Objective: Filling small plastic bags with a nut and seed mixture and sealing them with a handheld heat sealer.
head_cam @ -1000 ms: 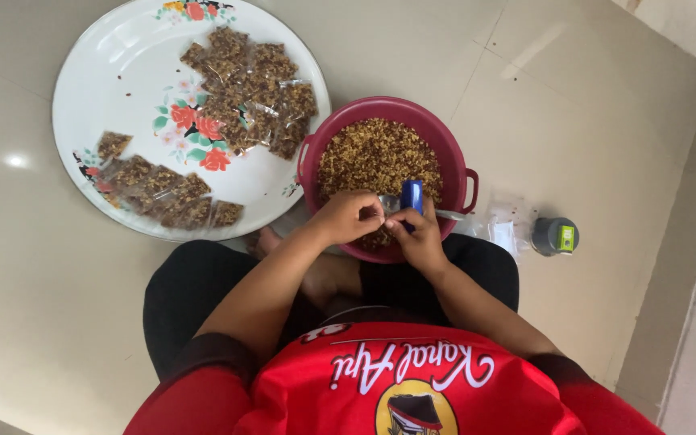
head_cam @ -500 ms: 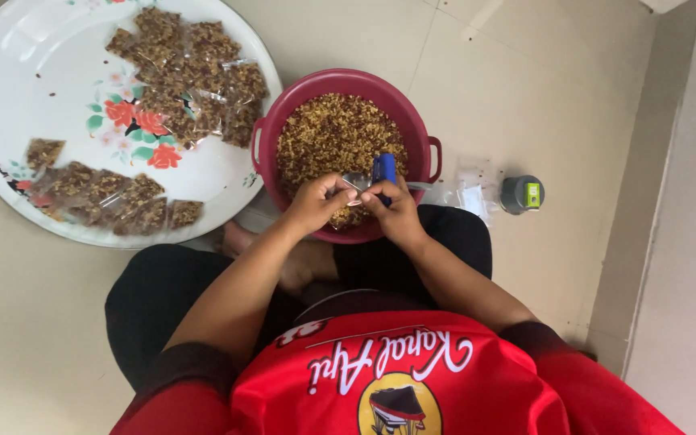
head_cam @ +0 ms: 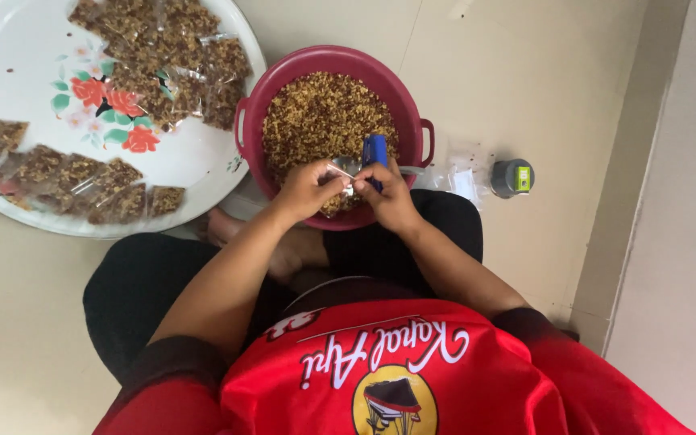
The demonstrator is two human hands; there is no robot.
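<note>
clear snack packets [head_cam: 155, 72] | on floral tray [head_cam: 34, 48] (brown filling)

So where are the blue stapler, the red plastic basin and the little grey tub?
Blue stapler [head_cam: 374, 151], head view, on its upper body above the fingers.
Red plastic basin [head_cam: 328, 58], head view, on its far rim.
Little grey tub [head_cam: 512, 177], head view, on its lid.

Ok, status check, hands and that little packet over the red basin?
Left hand pinching small clear packet. Right hand gripping blue stapler at packet. Both over red basin. Nothing in the way.
</note>
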